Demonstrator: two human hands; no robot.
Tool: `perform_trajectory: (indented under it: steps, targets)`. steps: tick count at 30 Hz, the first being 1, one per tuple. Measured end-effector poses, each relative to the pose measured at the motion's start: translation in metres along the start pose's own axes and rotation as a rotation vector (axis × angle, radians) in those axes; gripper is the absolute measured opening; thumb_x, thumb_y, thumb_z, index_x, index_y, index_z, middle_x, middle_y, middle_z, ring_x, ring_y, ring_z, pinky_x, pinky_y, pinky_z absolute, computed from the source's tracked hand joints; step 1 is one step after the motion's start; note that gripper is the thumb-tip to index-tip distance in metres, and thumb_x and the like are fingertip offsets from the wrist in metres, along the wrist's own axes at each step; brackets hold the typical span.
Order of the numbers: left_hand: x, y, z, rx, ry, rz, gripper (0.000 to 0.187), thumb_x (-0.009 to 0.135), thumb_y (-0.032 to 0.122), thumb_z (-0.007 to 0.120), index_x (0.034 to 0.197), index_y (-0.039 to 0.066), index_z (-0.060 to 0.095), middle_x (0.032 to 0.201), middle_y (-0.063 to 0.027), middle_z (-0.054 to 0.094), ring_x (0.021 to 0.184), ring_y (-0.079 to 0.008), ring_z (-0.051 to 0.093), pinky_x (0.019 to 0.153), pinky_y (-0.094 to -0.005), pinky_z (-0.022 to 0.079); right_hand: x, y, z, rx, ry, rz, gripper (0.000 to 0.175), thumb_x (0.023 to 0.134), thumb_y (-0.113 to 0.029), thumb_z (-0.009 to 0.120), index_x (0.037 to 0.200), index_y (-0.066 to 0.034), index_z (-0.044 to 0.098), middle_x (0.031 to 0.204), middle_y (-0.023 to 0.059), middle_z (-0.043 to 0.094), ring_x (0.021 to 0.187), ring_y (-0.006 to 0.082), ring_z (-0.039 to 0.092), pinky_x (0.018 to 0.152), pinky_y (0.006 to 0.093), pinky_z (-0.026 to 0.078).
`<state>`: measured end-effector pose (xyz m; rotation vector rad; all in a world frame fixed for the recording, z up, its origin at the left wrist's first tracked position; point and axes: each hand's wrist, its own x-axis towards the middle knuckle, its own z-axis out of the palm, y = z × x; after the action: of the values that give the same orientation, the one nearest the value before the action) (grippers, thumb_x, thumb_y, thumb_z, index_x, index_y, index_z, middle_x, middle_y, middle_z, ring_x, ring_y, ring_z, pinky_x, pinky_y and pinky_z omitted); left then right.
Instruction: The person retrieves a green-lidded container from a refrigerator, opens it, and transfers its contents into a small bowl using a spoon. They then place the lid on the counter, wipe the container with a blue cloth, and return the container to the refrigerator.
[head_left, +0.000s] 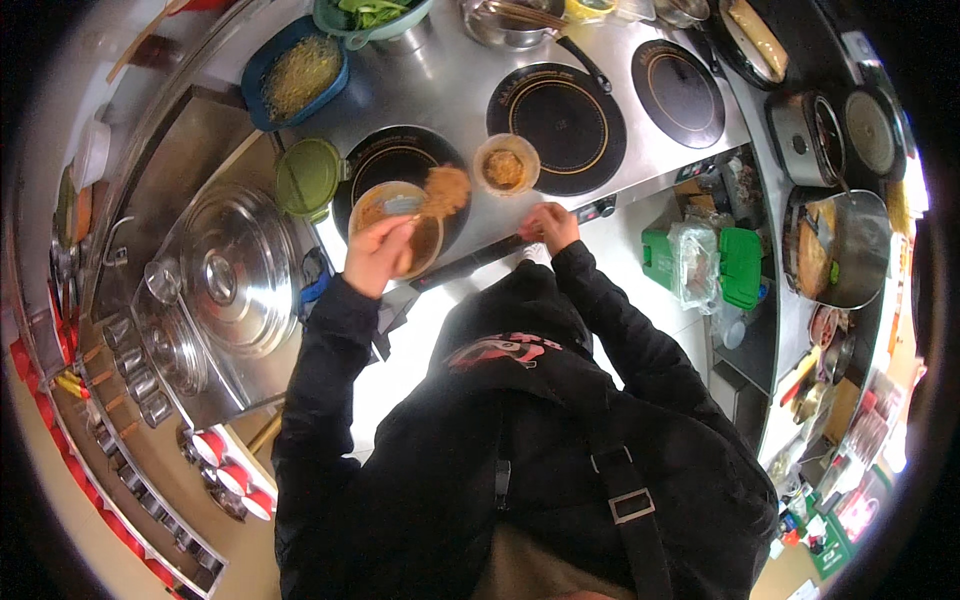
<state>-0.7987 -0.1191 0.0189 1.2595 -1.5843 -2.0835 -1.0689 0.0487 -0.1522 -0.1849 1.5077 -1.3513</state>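
Note:
My left hand (384, 253) is closed on the handle of a spoon or scoop, whose bowl is heaped with brown powder (448, 190). Below it is a round tub (421, 251) with more brown contents, at the near edge of the left black hob (397, 148). To the right, a small clear cup (508, 165) holding brown powder stands on the steel counter. My right hand (550, 225) is near the counter's front edge, below that cup, with fingers bent; whether they hold anything is unclear. A green lid (307, 178) lies left of the tub.
Farther back stand a blue tray of noodle-like food (301, 77), a green colander with leaves (373, 15) and a steel bowl with a whisk (517, 21). A black pan handle (585, 66) overlaps the middle hob (556, 127). Large steel lids (240, 270) lie left; a pot (847, 247) stands right.

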Motion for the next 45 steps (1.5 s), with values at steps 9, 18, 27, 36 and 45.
perform_trajectory:
  steps: [9, 18, 27, 36, 45]
  targets:
    - [0.091, -0.029, 0.113, 1.096, 0.301, 0.463, 0.022, 0.094, 0.02, 0.056, 0.107, 0.005, 0.065, 0.089, -0.0204, 0.068, 0.081, -0.0385, 0.066, 0.071, -0.0469, 0.052, 0.041, -0.032, -0.003, 0.016, -0.017, 0.079, 0.036, 0.097, -0.036, 0.056, 0.109, -0.0019, 0.055, 0.085, 0.0094, 0.065, 0.074, 0.0267, 0.071, 0.065, 0.0356, 0.059]
    - [0.093, -0.072, 0.14, 0.733, 0.458, 0.161, 0.022, 0.093, 0.021, 0.057, 0.105, 0.005, 0.064, 0.084, -0.0188, 0.068, 0.078, -0.0367, 0.065, 0.07, -0.0416, 0.051, 0.037, -0.042, 0.007, 0.268, -0.129, 0.113, 0.054, 0.101, -0.042, 0.03, 0.117, 0.0051, 0.051, 0.107, 0.0282, 0.061, 0.096, 0.0459, 0.06, 0.086, 0.056, 0.048]
    - [0.098, -0.099, 0.146, 0.458, 0.353, 0.25, 0.024, 0.094, 0.022, 0.056, 0.095, 0.0, 0.065, 0.066, -0.0056, 0.063, 0.058, -0.0226, 0.059, 0.057, -0.0348, 0.047, 0.041, -0.047, 0.006, 0.251, -0.138, 0.087, 0.026, 0.098, -0.026, 0.052, 0.104, -0.0006, 0.051, 0.093, 0.02, 0.063, 0.081, 0.0369, 0.068, 0.072, 0.0458, 0.058]
    - [0.088, -0.057, 0.13, -0.977, -0.084, -0.453, 0.022, 0.101, 0.024, 0.048, 0.095, 0.004, 0.055, 0.049, 0.0045, 0.023, 0.04, -0.0101, 0.02, 0.041, -0.0269, 0.018, 0.043, -0.048, 0.002, 0.215, -0.169, 0.055, 0.015, 0.098, -0.019, 0.055, 0.098, -0.0045, 0.051, 0.085, 0.0132, 0.064, 0.077, 0.0296, 0.071, 0.067, 0.039, 0.06]
    - [0.074, -0.047, 0.1, 0.331, 0.186, 0.016, 0.03, 0.092, 0.025, 0.057, 0.082, 0.0, 0.07, 0.061, -0.0026, 0.056, 0.055, -0.0105, 0.05, 0.053, -0.0253, 0.038, 0.044, -0.053, 0.002, 0.058, -0.136, -0.01, 0.015, 0.098, -0.016, 0.053, 0.096, -0.0013, 0.054, 0.08, 0.0126, 0.065, 0.07, 0.0248, 0.07, 0.063, 0.0342, 0.06]
